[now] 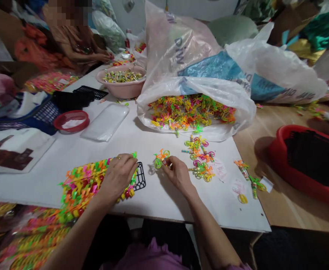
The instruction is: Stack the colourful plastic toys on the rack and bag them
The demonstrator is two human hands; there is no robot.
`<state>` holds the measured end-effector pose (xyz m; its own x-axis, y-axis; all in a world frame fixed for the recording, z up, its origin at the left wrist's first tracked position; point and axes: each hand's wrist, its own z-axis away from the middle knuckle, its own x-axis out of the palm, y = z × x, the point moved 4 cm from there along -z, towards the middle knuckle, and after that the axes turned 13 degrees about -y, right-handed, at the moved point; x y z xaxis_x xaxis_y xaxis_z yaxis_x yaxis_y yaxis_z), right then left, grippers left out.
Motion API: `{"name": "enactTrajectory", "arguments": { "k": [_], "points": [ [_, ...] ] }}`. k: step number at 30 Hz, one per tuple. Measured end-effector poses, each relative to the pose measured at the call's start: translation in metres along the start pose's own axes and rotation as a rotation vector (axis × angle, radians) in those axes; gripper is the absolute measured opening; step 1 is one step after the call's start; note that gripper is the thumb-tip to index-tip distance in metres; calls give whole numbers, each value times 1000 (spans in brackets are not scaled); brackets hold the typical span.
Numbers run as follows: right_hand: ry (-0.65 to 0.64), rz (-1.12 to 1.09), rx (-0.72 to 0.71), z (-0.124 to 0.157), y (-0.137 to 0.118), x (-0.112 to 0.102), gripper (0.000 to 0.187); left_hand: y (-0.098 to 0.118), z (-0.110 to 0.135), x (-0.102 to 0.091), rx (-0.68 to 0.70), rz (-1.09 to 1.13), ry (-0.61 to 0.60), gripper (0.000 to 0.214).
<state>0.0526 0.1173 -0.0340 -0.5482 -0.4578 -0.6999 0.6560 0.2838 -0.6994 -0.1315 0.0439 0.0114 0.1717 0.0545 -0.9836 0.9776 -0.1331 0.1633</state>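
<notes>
My left hand [118, 176] rests on a long stack of neon plastic bicycle-shaped toys [85, 187], fingers gripping its near end. A black plastic grid rack [140, 176] shows just past that hand, partly under the stack. My right hand [177, 174] pinches a small green and orange bicycle-shaped toy [161, 159] against the white tabletop [159, 200]. To the right of that hand lies a loose heap of similar toys [199, 161]. A big white sack [192, 112] full of more toys lies open beyond my hands.
A pink basin of sweets [121, 80] stands at the back, near a co-worker's hand [104, 57]. On the left are a clear plastic sheet [105, 122] and a red sieve [71, 122]. A red basket [302, 161] sits on a wooden table at the right.
</notes>
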Motion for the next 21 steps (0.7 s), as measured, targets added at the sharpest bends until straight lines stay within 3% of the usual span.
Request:
{"name": "enactTrajectory", "arguments": {
  "k": [3,6,10,13,18,21],
  "points": [
    [27,-78,-33,6,-15,7,14,16,6,-11,-36,115,111,25],
    [54,-123,-74,8,-30,9,13,34,7,-10,-98,248,146,23],
    [64,-151,-86,12,-38,18,10,45,11,-4,-167,204,187,22],
    [-2,-170,-76,14,-32,35,10,37,25,-4,-118,181,164,20],
    [-103,-265,-18,17,-11,75,8,6,60,-15,-142,174,257,15],
    [-83,-364,-92,17,-15,89,13,11,64,-11,-61,114,193,15]
  ]
}}
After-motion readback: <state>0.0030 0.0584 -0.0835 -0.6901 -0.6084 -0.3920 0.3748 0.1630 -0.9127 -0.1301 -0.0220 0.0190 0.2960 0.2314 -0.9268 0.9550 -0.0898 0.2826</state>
